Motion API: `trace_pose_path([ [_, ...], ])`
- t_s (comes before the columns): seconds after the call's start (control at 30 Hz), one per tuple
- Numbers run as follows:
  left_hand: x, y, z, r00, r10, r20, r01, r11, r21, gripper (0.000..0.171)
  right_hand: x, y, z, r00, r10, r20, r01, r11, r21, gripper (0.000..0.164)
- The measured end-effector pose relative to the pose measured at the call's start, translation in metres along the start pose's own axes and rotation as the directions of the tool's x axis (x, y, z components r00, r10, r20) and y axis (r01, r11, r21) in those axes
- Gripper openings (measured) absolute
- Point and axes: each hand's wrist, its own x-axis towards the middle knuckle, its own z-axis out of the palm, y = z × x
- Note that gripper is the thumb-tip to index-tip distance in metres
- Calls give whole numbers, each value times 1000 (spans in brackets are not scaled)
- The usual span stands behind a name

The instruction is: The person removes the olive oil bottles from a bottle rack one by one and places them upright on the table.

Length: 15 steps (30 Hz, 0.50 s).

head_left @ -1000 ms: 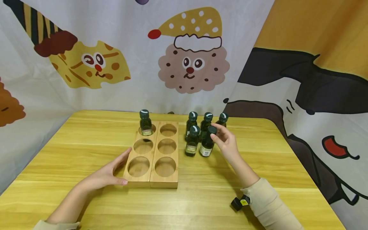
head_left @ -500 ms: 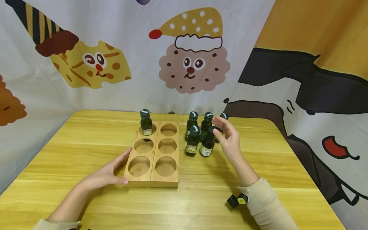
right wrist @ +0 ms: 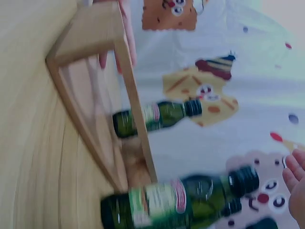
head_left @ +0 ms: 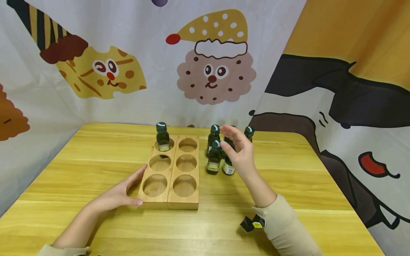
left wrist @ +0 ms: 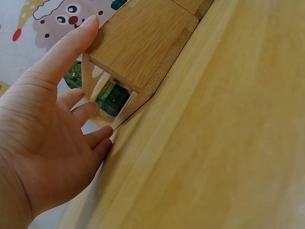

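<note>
A wooden rack (head_left: pixel 182 205) with two rows of round holes stands on the table. In its far left hole a small dark green bottle (head_left: pixel 163 138) stands upright. My left hand (head_left: pixel 116 193) rests against the rack's left side, thumb at the near corner, fingers mostly straight, as the left wrist view confirms at the rack's end panel (left wrist: pixel 143 43). Right of the rack, several like bottles stand bunched, one (head_left: pixel 214 160) in front beside another (head_left: pixel 229 168). Over them hovers my right hand (head_left: pixel 241 154), fingers extended and holding nothing; it partly hides the bottles behind.
Under the right sleeve, a black device with a yellow label (head_left: pixel 254 224) shows at the wrist. A printed cloth (head_left: pixel 153 106) hangs behind the table's far edge. Bare wooden tabletop (head_left: pixel 217 231) lies in front of the rack and bottles.
My right hand has let go of the front right bottle's cap and moved left over the group, after first drawing back slightly to the right. My left hand and the rack have stayed put.
</note>
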Motion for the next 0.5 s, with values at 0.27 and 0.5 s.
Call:
trace_pose_path([
  [0.27, 0, 0, 0, 1000, -2, -2, 2, 1000, 22, 105, 11, -6, 45, 996, 14, 83, -16, 1000, 14, 42],
  [0.5, 0, 1, 0, 1000, 4, 1, -4, 999, 34, 105, 18, -8, 82, 980, 132, 146, -128, 991, -36, 43],
])
